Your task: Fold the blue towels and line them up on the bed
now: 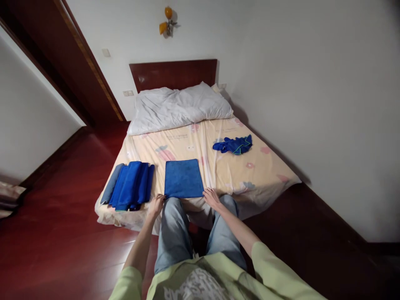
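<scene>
Holding a cloth [183, 179] square, corner by corner

So the left hand [158, 203] is curled in at one near corner, the right hand [212, 198] half open with fingertips at the other, probably to keep that edge straight. Can't tell if either really pinches. Cloth's flat between and just beyond them. Rolls [133, 183] sit left of the left hand, likely lined up to stay neat; crumpled cloth [234, 145] lies past the right. Under it all, a patterned sheet [256, 171], then quilt [181, 108], headboard [175, 73], wall lamp [168, 12].

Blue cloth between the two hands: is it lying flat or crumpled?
Flat. The blue cloth shows a smooth face and straight edges, with the left hand and the right hand at its near corners.
</scene>
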`<state>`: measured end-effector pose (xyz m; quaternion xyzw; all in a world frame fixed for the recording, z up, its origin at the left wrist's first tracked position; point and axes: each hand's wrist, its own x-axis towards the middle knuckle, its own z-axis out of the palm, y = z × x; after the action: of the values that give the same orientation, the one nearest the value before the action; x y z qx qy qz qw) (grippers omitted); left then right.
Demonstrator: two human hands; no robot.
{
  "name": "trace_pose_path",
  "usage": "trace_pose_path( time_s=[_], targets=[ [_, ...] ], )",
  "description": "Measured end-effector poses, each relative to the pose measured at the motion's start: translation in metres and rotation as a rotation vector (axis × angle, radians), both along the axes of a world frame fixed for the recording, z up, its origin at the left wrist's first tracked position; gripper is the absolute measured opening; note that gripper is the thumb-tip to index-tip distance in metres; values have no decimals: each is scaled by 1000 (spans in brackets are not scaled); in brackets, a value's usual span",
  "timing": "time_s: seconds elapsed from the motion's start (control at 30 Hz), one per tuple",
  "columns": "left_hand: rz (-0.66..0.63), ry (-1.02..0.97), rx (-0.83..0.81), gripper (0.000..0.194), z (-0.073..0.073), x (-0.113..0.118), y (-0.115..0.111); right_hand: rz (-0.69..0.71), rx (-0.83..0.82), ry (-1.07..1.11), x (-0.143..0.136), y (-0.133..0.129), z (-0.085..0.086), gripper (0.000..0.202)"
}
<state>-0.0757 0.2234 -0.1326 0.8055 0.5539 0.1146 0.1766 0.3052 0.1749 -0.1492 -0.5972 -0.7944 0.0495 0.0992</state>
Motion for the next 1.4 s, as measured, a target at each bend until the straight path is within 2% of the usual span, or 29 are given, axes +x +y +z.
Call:
trace_pose_path(
  time_s=[0.2, 0.3, 0.57, 0.7, 0.8, 1.03, 1.27, 1.4],
  targets=[
    [-30, -83, 16, 54, -8, 3, 10, 45, 22, 110, -2, 5, -4, 32],
    [-20, -91, -2, 54, -11, 6, 17, 26, 11, 161, -1, 10, -6, 30],
    [275, -302, -85, 36, -14, 12, 41, -199, 35, 564, 7, 36, -13, 26],
    [343, -413, -107, 28, -17, 15, 51, -355, 36, 675, 3, 52, -22, 25],
    [374, -436, -103, 31, -22, 17, 55, -384, 35, 783, -2, 62, -28, 25],
    [442, -488, -104, 38, -37, 23, 66, -487, 49, 950, -9, 74, -38, 35],
    [497, -638, -156, 55, -61, 24, 71, -494, 55, 1073, -2, 75, -57, 42],
    [510, -738, -142, 58, -72, 23, 68, -508, 70, 1120, 3, 74, -65, 43]
  ],
)
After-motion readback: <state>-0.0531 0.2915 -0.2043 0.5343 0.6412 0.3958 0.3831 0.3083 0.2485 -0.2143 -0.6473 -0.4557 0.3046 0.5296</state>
